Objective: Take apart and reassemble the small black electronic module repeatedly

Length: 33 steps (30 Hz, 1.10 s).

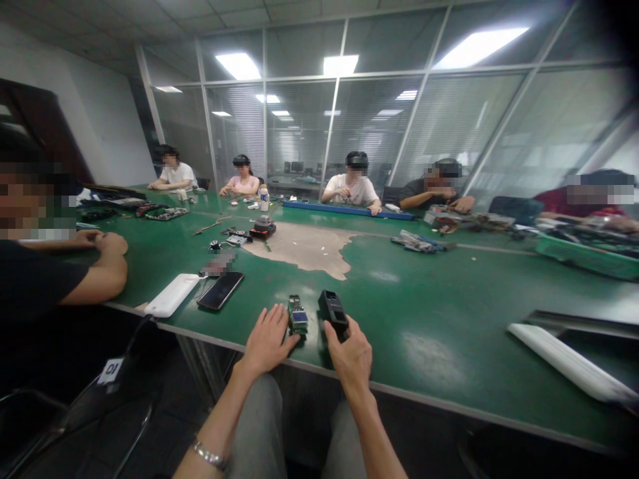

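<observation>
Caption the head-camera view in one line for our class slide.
Left hand beside a green circuit board, right hand gripping a black rectangular device at a green workbench.

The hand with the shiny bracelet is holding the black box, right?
No, the head view shows the right hand holding the black box. The left hand with the shiny bracelet is at the green circuit board.

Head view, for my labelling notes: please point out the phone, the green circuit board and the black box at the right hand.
Phone (220, 291), head view, point on its dark screen.
Green circuit board (297, 315), head view, point on the board's middle.
Black box (332, 310), head view, point on its top face.
</observation>
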Each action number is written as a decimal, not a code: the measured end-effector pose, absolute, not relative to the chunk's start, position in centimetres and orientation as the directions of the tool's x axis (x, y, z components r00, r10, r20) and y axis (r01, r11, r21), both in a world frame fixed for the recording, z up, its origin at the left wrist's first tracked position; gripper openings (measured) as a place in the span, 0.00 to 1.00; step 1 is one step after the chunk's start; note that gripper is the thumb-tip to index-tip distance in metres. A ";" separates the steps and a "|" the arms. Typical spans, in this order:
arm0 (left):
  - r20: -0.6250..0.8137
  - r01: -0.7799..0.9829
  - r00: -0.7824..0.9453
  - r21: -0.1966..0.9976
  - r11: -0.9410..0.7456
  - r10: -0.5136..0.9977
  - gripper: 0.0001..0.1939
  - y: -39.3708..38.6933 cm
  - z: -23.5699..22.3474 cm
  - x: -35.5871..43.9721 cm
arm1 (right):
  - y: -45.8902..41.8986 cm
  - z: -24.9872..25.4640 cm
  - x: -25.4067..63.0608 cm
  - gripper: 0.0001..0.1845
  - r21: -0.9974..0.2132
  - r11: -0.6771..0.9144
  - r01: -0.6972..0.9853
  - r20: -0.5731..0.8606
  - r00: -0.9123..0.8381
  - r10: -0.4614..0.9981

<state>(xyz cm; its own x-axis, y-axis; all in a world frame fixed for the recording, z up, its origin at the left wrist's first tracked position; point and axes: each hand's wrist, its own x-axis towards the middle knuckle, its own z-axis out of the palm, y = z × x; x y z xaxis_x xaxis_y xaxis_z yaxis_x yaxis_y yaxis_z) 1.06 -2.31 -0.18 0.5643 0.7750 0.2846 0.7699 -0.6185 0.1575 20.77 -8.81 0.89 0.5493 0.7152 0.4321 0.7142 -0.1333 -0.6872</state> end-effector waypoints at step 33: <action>0.242 0.770 0.537 0.251 -0.587 0.808 0.36 -2.6 0.9 1.0 | -7.5 1.8 13.9 0.23 -0.574 -0.052 0.817 0.422 0.351 0.836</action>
<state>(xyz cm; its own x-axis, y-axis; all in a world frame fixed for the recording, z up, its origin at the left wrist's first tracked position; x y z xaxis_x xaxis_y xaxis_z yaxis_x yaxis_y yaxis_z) 1.00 -2.65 0.94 0.5370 0.8082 0.2416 0.7701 -0.5866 0.2506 13.87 -7.52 1.84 0.3505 0.8359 0.4224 0.8171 -0.0525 -0.5742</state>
